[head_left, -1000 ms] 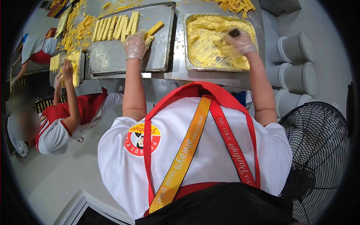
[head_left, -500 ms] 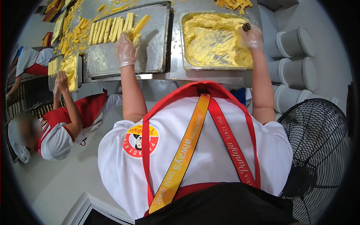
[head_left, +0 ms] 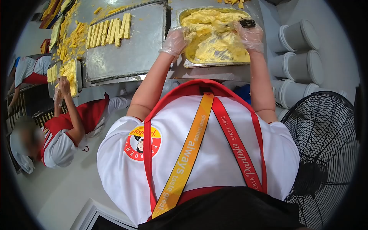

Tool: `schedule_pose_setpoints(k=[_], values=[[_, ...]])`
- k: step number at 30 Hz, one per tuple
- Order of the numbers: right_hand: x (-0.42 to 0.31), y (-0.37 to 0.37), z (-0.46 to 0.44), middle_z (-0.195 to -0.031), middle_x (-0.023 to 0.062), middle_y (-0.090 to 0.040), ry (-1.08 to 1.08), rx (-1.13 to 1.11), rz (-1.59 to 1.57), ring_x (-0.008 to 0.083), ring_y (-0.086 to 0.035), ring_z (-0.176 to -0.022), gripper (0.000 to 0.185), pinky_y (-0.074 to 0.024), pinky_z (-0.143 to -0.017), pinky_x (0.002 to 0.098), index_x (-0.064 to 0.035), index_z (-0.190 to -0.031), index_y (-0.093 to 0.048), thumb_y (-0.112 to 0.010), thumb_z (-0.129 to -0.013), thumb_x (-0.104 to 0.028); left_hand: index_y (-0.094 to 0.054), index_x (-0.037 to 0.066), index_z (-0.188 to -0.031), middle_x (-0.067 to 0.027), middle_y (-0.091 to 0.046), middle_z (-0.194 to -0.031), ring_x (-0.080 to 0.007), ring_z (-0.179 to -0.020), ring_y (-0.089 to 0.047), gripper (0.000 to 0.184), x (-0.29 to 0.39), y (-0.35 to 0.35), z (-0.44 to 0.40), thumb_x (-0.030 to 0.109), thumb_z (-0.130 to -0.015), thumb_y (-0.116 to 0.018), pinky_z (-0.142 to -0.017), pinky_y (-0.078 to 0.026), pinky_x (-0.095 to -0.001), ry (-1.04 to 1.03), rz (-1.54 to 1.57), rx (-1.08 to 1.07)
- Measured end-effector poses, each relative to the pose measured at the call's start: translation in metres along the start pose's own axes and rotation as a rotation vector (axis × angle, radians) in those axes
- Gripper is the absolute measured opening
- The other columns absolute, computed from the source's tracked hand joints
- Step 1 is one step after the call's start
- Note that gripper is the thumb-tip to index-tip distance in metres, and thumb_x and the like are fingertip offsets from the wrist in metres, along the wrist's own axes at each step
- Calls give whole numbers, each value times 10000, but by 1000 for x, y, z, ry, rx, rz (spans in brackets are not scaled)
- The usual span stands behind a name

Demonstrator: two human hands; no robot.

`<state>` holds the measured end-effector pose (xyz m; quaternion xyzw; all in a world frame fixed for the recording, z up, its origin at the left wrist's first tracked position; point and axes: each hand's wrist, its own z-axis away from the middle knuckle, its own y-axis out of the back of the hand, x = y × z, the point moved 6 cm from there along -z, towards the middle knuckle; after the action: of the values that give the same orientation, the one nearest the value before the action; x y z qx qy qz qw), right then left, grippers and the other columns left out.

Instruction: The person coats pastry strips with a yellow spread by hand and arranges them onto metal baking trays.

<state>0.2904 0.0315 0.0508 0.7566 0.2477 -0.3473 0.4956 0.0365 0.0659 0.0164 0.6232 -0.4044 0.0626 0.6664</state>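
Observation:
My left hand (head_left: 175, 41), in a clear glove, is at the left rim of a metal pan (head_left: 187, 64) of soft yellow cream (head_left: 218, 50). Its fingers curl inward over the pan, and what they hold is hidden. My right hand (head_left: 251, 37), also gloved, is closed around a black-handled tool (head_left: 247, 23) above the pan's right side; its far end is lost among the cream. To the left, a row of yellow sticks (head_left: 109, 32) lies on a large metal tray (head_left: 126, 57).
Yellow scraps (head_left: 73, 42) litter the table's left part. A co-worker (head_left: 61, 126) at the left handles a smaller tray (head_left: 78, 80) of cream; another person (head_left: 32, 71) is beyond. White buckets (head_left: 303, 65) are stacked at the right, above a black fan (head_left: 322, 161).
My left hand has moved right, from the row of sticks to the cream pan. The slanted yellow piece by it is gone from the tray. My right hand has shifted slightly left, showing more black handle.

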Motion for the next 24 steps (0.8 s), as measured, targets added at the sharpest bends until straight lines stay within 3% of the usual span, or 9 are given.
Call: schedule_pose_setpoints(k=[1,2,5,9,15,17,19,23,24], values=[[3,-2,4,-780,68,-682,-110,-31,-150,246,-642,-635,158,-492,-611,366,-66,-818,-652,-686,-776,-215,-627,38,-984,-202,-628,-893,-365,-863,-593,278,2,-3,0,203,-761,-621,-775,-483,-403,-19,10,40],[-12,-12,14,-797,54,-688,443,-60,587,193,-645,-647,222,-490,-634,349,-44,-845,-656,-703,-777,-249,-621,34,-987,-206,-625,-889,-373,-856,-591,287,3,-7,-1,181,-740,-633,-769,-483,-406,-40,19,81],[7,-28,15,-867,143,-661,-184,-118,-229,238,-629,-815,470,-491,-746,363,-15,-958,-641,-703,-736,-425,-599,17,-1008,-225,-614,-915,-399,-854,-583,343,-4,-20,-3,64,-671,-642,-758,-481,-421,-26,109,104],[7,-14,5,-870,154,-660,-390,-135,232,270,-629,-809,481,-495,-770,364,-17,-964,-630,-711,-708,-415,-583,1,-1028,-234,-611,-945,-408,-878,-581,355,6,-16,2,4,-674,-607,-769,-484,-425,-26,156,111],[13,-43,14,-875,146,-663,-26,-233,-362,267,-635,-802,373,-503,-780,384,-46,-972,-638,-685,-731,-327,-553,-8,-1069,-238,-612,-942,-419,-881,-579,394,-10,-24,5,-11,-679,-604,-756,-488,-425,-127,64,209],[7,-46,9,-878,143,-662,-147,-286,-226,259,-634,-811,364,-502,-776,382,-50,-961,-638,-688,-730,-326,-546,-8,-1079,-235,-614,-939,-417,-878,-581,403,-11,-22,7,-6,-682,-610,-757,-489,-424,-163,74,209],[1,-27,3,-883,139,-661,-527,-291,200,252,-633,-818,360,-502,-767,377,-52,-952,-636,-693,-727,-327,-543,-7,-1085,-232,-616,-941,-412,-879,-583,406,-10,-18,10,-3,-684,-612,-759,-490,-422,-180,172,208],[-21,-13,-3,-907,136,-659,-307,-201,273,240,-633,-838,413,-501,-755,373,-18,-952,-622,-713,-714,-343,-588,9,-1031,-214,-624,-931,-384,-882,-592,356,-11,-12,8,23,-678,-625,-772,-489,-409,-30,121,128],[-16,-20,-3,-894,134,-660,-262,-188,9,235,-631,-833,411,-500,-749,367,-12,-940,-622,-717,-711,-341,-604,16,-1014,-208,-627,-927,-374,-883,-596,341,-9,-11,6,36,-675,-631,-777,-489,-403,6,132,122]])
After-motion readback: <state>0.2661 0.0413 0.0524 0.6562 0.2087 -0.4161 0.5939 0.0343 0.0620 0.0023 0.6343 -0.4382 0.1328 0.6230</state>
